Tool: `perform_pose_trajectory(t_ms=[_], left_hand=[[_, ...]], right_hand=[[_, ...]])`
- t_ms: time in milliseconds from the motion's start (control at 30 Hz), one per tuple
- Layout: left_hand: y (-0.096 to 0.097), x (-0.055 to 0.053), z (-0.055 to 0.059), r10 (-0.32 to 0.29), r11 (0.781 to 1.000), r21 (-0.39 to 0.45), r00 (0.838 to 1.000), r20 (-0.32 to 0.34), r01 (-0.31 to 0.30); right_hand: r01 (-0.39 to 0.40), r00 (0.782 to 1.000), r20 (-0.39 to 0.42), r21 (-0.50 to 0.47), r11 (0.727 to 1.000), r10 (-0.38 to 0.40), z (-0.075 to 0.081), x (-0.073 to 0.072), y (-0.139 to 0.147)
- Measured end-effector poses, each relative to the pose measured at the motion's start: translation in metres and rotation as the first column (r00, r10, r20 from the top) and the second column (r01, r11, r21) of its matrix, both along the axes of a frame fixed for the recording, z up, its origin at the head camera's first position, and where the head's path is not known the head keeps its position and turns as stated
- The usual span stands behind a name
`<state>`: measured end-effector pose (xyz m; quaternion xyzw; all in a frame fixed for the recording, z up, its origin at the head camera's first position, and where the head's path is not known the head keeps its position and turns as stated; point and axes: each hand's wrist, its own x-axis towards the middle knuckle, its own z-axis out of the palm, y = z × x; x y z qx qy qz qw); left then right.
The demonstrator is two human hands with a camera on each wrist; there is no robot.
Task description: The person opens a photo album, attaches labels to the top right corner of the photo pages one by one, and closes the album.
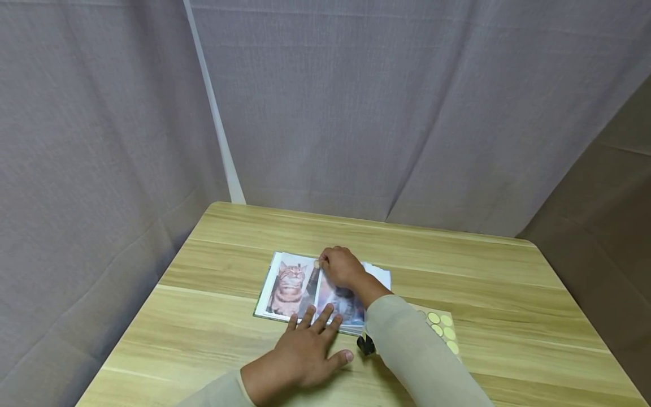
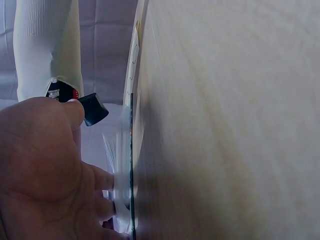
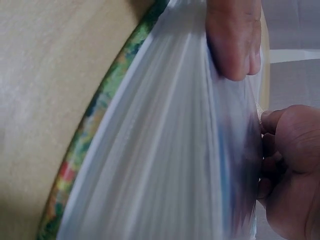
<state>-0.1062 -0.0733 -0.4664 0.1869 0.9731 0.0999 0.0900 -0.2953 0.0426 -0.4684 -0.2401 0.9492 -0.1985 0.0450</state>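
Observation:
An album (image 1: pixel 259 310) lies open on the table, a cat picture (image 1: pixel 290 285) on its left page and another picture (image 1: pixel 343 305) partly hidden on its right page. My left hand (image 1: pixel 307 353) is spread, its straight fingertips resting on the album's near edge by the fold. Across the right page reaches my right hand (image 1: pixel 342 267), fingers curled, pinching a small pale round sticker (image 1: pixel 317 264) near the top of the fold. Seen from the right wrist, the page stack (image 3: pixel 145 145) stands thick above a colourful cover (image 3: pixel 75 160).
A sheet of round yellow stickers (image 1: pixel 447 328) lies right of the album, partly under my right forearm. A black device (image 1: pixel 365 343) sits at my right cuff. The wooden table (image 1: pixel 508 299) is bordered by grey curtains (image 1: pixel 325 113).

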Motion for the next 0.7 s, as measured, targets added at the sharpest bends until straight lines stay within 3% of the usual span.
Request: perform_pose_trajectory(t_ms=[700], left_hand=[[-0.0001,0.0002,0.0015,-0.001,1.0,0.022,1.0,0.021,0.001]], right_hand=[[-0.061,0.998,-0.011,0.081,0.995,0.062,0.0043,0.0084,0.0055]])
